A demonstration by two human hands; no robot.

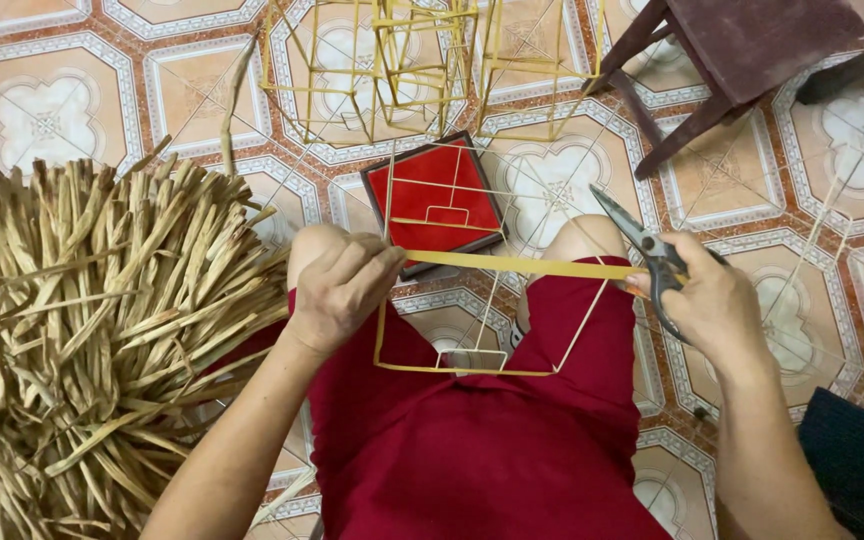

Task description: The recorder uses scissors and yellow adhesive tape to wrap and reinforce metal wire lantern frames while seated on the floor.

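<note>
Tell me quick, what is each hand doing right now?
Left hand: closed, gripping one end of the flat yellow strip on the stick frame.
Right hand: closed around the scissors, at the strip's other end.

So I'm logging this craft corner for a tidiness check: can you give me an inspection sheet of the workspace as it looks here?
Surface: patterned tile floor; the person sits on it, legs in red cloth.
Job's things: yellow strip held level between both hands, thin stick frame over the lap.
Clutter: big heap of dried straw strips, red square tray, finished stick frames.
Grips: left hand closed on the strip's end; right hand holds scissors at the other end.
Cables: nothing seen.
Surroundings: dark wooden stool, dark cloth at the lower right.
</note>
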